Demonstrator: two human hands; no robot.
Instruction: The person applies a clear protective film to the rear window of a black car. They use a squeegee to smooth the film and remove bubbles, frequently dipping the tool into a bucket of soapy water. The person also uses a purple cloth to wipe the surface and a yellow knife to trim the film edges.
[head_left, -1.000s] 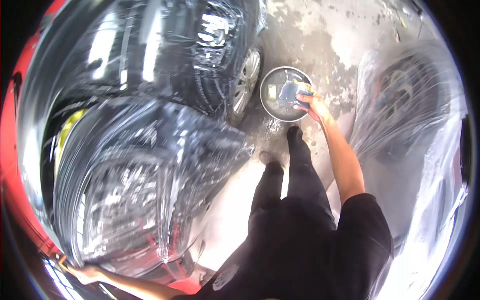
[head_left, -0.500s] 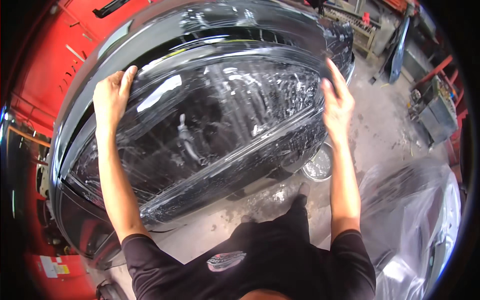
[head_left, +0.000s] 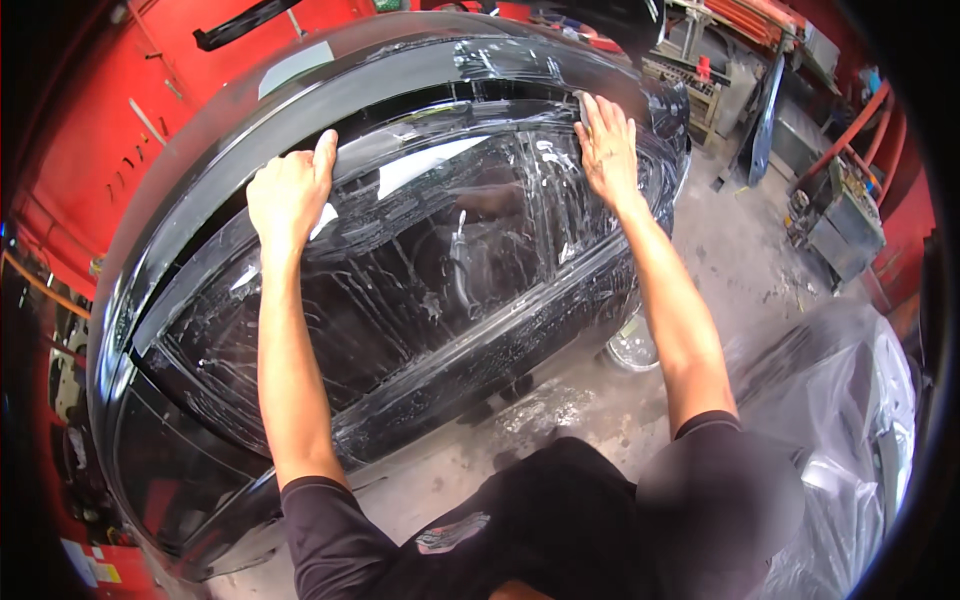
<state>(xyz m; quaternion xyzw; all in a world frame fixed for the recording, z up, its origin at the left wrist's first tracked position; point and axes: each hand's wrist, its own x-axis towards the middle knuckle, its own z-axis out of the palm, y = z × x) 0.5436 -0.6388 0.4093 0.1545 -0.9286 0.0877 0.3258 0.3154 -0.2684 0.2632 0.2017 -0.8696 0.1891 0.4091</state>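
Observation:
A dark car [head_left: 190,170] lies before me, its side window [head_left: 400,290] wet, streaked and glossy with white reflections. My left hand [head_left: 290,195] is at the window's upper edge, fingers curled under and thumb pointing up. Whatever those fingers hold, if anything, is hidden. My right hand [head_left: 608,152] lies with fingers stretched out on the upper right part of the window. A small pale patch shows beside its index finger, too indistinct to name.
On the floor beside the car stands a round bucket [head_left: 632,345]. Clear plastic sheeting [head_left: 840,430] drapes a rounded shape at right. Metal equipment [head_left: 845,230] and a blue panel [head_left: 765,125] stand further off. A red wall [head_left: 110,130] runs behind the car at left.
My right hand has moved left and up from the window's right end onto the glass. My left hand has shifted right along the upper edge.

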